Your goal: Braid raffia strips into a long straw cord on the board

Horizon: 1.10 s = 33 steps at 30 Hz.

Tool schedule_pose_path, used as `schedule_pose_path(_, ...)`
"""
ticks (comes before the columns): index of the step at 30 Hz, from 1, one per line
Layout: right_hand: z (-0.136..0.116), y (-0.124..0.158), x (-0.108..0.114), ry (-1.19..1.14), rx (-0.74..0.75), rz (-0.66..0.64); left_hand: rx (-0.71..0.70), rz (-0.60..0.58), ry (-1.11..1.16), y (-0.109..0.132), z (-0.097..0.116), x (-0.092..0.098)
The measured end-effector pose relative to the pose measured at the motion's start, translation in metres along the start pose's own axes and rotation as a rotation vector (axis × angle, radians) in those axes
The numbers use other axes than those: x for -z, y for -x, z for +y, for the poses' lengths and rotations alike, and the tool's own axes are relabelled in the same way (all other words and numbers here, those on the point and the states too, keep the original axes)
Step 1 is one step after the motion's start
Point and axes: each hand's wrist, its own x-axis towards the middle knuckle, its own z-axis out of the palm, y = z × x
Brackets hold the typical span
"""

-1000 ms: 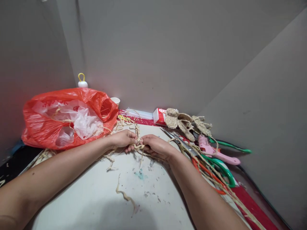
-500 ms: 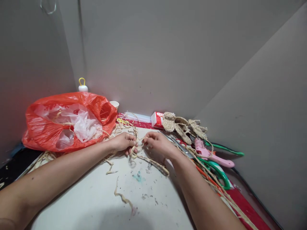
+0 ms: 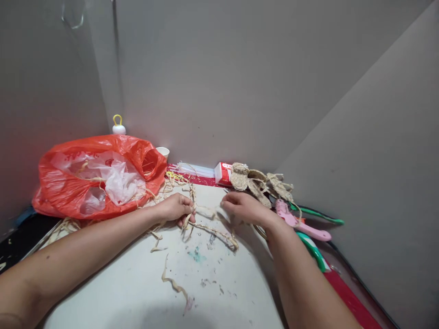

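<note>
Nearest, a loose raffia strand (image 3: 175, 285) is left lying on the pale surface (image 3: 137, 283), on the near side and to the right of the red plastic bag (image 3: 58, 185). Farther in, right of the bag, the raffia cord (image 3: 216, 232) is pinched in the grip of the left hand (image 3: 178, 210), its tail spread rightward. Whether anything is grasped by the right hand (image 3: 243, 204), farther right of the bag, cannot be told; the thin strand (image 3: 207, 211) near it is blurred. The cord is best held firmly near the fingertips, and any strand best drawn flat with even tension, since dry raffia may split if jerked. Well right of the bag, the pink glue gun (image 3: 313, 232) is seen, then, farther back, coiled-fibre pieces (image 3: 240, 177) and a red-and-white box (image 3: 223, 173). Behind the bag's right end, a white cup (image 3: 163, 152) is partly hidden.
</note>
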Motion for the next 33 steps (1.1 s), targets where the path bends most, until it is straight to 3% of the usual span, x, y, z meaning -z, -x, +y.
schedule_pose_path(3, -0.007, -0.005, -0.012, 0.036, 0.085, 0.238, -0.004, -0.005, -0.036, 0.000, 0.001, 0.000)
schedule_pose_path(5, -0.013, -0.006, -0.030, 0.048, 0.135, 0.271, -0.025, -0.007, -0.069, 0.000, 0.001, 0.001)
schedule_pose_path(11, -0.012, -0.005, -0.077, 0.086, 0.133, 0.063, -0.081, -0.005, -0.162, 0.000, -0.003, 0.003)
schedule_pose_path(19, 0.002, -0.014, -0.069, -0.134, -0.034, -0.240, -0.088, -0.012, -0.155, 0.004, 0.006, 0.003)
schedule_pose_path(24, 0.003, -0.015, -0.067, -0.371, -0.156, -0.432, -0.192, -0.015, -0.355, 0.000, 0.005, 0.009)
schedule_pose_path(28, 0.000, -0.014, -0.069, -0.502, -0.195, -0.440, -0.224, 0.085, -0.528, 0.001, 0.010, 0.011)
schedule_pose_path(33, -0.003, -0.012, -0.074, -0.566, -0.232, -0.348, -0.166, -0.009, -0.522, 0.004, 0.020, 0.018)
